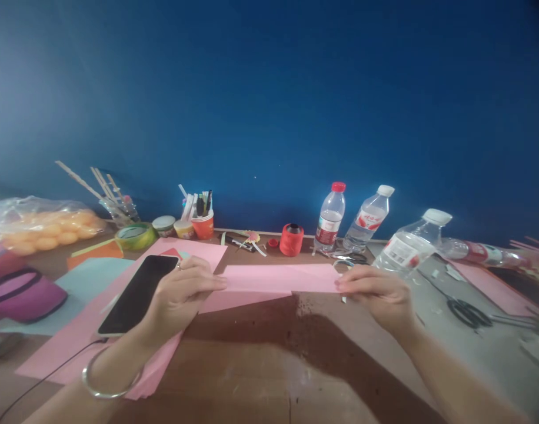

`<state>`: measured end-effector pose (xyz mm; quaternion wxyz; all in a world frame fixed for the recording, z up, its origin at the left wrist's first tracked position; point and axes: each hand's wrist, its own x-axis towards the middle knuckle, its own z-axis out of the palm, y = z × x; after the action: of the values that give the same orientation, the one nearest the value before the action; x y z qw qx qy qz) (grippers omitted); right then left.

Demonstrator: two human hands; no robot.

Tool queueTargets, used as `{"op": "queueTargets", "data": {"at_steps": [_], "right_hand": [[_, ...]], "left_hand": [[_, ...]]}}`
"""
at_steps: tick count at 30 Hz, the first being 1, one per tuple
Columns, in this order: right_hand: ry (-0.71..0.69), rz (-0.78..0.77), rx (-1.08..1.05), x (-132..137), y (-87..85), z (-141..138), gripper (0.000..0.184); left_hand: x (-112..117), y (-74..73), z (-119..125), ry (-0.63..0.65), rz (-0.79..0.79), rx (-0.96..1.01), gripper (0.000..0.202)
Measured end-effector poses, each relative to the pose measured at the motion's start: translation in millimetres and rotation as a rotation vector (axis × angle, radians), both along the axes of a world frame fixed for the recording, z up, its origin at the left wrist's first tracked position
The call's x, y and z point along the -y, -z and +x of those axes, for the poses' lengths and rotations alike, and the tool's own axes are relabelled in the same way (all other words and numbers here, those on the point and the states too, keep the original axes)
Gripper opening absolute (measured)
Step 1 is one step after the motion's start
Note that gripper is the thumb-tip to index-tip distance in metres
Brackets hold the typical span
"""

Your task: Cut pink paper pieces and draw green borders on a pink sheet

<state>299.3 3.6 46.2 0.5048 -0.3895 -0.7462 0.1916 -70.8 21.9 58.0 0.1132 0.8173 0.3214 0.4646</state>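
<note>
A strip of pink paper [278, 278] is stretched level between my two hands, above the brown table [252, 365]. At its left end, my left hand [183, 291] pinches it between thumb and fingers. My right hand [378, 294] grips the opposite end in the same way. Below the strip's left half, another pink piece [238, 301] shows; whether it joins the strip I cannot tell. Close to my left hand, a black-screened phone [139, 294] rests on pink sheets [70, 341], with a cable attached.
Along the blue wall stand a cup of pens [203, 225], a red thread spool [291, 240] and water bottles [331, 218]. Black-handled scissors [469, 312] lie at right. Green tape [136, 235], a purple pouch [26, 294] and a bag of orange balls [49, 229] sit left.
</note>
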Motion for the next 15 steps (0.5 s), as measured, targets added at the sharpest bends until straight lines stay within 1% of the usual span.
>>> {"op": "queueTargets", "data": {"at_steps": [1,2,3,5,7,9,11,13,15], "right_hand": [[-0.071,-0.006,0.07,3,-3.6,3,0.016],[-0.15,-0.015,0.15,6,-5.0,5,0.016],[-0.227,-0.028,0.233,9,-4.2,6,0.016],[-0.366,-0.059,0.403,16,2.2,8,0.018],[-0.463,-0.093,0.526,25,11.2,7,0.024],[-0.522,-0.131,0.574,33,19.2,5,0.028],[-0.543,-0.169,0.574,39,24.9,4,0.032],[-0.55,-0.2,0.589,41,28.1,4,0.035],[-0.552,-0.204,0.641,41,28.7,5,0.036]], "left_hand": [[3,-6.0,-2,0.013,0.012,-0.032,0.021],[7,-9.4,-3,0.039,0.017,-0.122,0.022],[10,-10.0,-3,0.087,0.032,-0.259,0.025],[18,-3.5,-1,0.211,0.009,-0.519,0.033],[27,9.0,3,0.293,-0.043,-0.649,0.04],[34,21.4,6,0.333,-0.088,-0.729,0.043],[38,29.7,7,0.355,-0.11,-0.781,0.044],[39,33.2,7,0.361,-0.11,-0.799,0.045],[38,33.3,8,0.362,-0.099,-0.817,0.046]]}}
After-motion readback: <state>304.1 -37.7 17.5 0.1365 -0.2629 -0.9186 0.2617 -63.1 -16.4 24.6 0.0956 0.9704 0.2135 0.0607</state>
